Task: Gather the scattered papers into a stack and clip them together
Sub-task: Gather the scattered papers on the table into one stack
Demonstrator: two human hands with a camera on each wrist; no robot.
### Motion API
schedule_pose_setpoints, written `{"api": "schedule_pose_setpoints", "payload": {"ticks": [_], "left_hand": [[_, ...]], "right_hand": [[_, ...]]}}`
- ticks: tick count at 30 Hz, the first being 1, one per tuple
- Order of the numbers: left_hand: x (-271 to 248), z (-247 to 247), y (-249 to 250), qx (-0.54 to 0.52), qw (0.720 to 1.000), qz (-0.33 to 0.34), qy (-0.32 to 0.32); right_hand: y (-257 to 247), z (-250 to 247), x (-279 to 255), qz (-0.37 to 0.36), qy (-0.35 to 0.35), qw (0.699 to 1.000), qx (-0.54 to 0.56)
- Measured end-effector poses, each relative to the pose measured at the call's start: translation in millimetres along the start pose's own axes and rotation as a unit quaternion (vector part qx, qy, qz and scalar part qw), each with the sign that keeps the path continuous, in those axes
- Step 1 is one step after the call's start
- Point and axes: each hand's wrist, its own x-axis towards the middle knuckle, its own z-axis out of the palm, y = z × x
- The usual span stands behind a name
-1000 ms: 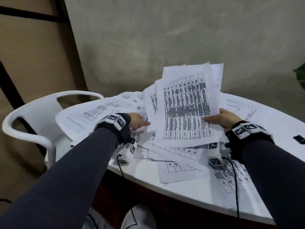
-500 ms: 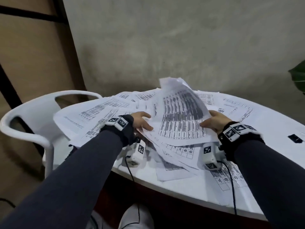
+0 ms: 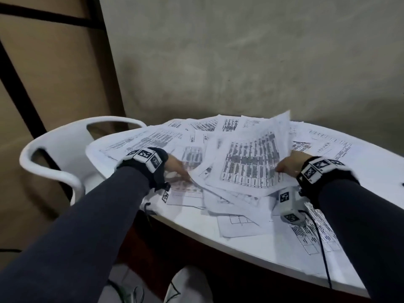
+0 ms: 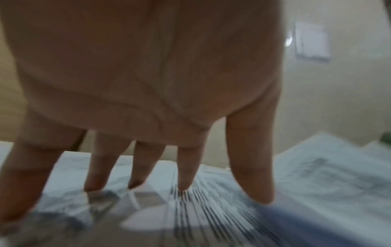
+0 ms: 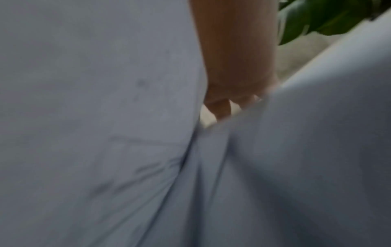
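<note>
gathering step, mid-sweep. the printed sheets [image 3: 247,165] lie fanned and overlapping across the round white table [image 3: 371,171], from its far edge to its near edge, with several more loose at the near-right edge; none is squared into a stack, so the task is judged to be at an early stage. the left hand [image 3: 177,168] rests on the sheets toward the table's left edge, fingers [image 4: 186,168] straight and spread, tips pressing the paper. the right hand [image 3: 288,164] holds the right edge of a partly raised bundle whose far corner lifts off the pile; paper hides most of it in the wrist view, so whether its fingers curl round the bundle or lie flat under it cannot be told. the next move is judged to call for drawing both hands inward to pull the outlying sheets under the bundle, then tapping the edges even. no clip can be identified; a small dark object at the table's right edge is too small to name. a white plastic chair [image 3: 54,149] stands beside the table's left edge. a bare grey wall [image 3: 240,62] rises behind the far edge, and green leaves [image 5: 317,18] show in the right wrist view.
</note>
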Motion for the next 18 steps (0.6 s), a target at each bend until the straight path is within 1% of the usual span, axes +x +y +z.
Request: {"api": "schedule_pose_setpoints", "payload": {"ticks": [1, 2, 3, 4, 5, 6, 8, 9, 10, 11, 13, 14, 15, 17, 18], "left_hand": [[1.4, -1.3, 4.4, -0.009, 1.000, 0.012, 0.017], [3.6, -3.3, 7.6, -0.016, 0.999, 0.012, 0.036], [6.1, -4.3, 8.9, -0.029, 0.998, 0.006, 0.051], [8.2, -4.1, 7.9, -0.053, 0.997, -0.005, 0.060], [6.1, -2.7, 6.9, -0.070, 0.995, -0.017, 0.063], [6.7, -1.5, 5.6, -0.081, 0.995, -0.029, 0.054], [5.9, 2.9, 7.3, -0.108, 0.993, -0.040, 0.018], [2.7, 3.9, 9.9, -0.098, 0.995, -0.036, -0.002], [1.9, 3.8, 12.3, -0.100, 0.994, -0.033, -0.003], [3.6, 3.1, 13.0, -0.097, 0.995, -0.016, 0.008], [6.5, 1.8, 15.8, -0.151, 0.988, -0.005, 0.045], [7.1, 1.2, 17.3, -0.199, 0.978, -0.007, 0.067], [9.5, 0.8, 16.1, -0.251, 0.964, -0.019, 0.090], [14.3, 0.7, 10.6, -0.359, 0.925, -0.043, 0.113], [17.8, 2.1, 7.6, -0.418, 0.900, -0.051, 0.111]], "right_hand": [[-7.7, 3.9, -6.2, -0.026, -0.007, 1.000, 0.000], [-11.2, 8.1, -7.9, -0.018, -0.017, 1.000, 0.017], [-16.6, 9.4, -11.4, -0.008, -0.011, 0.998, 0.061], [-18.5, 11.7, -11.9, -0.023, -0.022, 0.999, 0.043], [-21.6, 12.9, -11.3, -0.025, -0.029, 0.998, 0.051], [-24.2, 14.6, -15.5, -0.026, -0.031, 0.997, 0.058], [-24.3, 16.8, -17.0, -0.025, -0.003, 0.998, 0.055], [-23.7, 18.9, -17.8, -0.024, 0.002, 0.998, 0.052], [-24.1, 18.4, -19.5, -0.016, -0.001, 0.999, 0.048], [-24.4, 18.1, -20.9, -0.028, 0.011, 0.998, 0.060], [-25.9, 15.9, -19.5, -0.026, 0.001, 0.995, 0.095], [-25.6, 13.0, -15.8, -0.016, -0.016, 0.992, 0.124], [-24.5, 11.7, -13.3, -0.003, 0.000, 0.988, 0.157], [-22.2, 10.1, -10.9, 0.007, -0.009, 0.985, 0.170], [-19.6, 10.8, -8.5, 0.026, -0.016, 0.982, 0.185]]}}
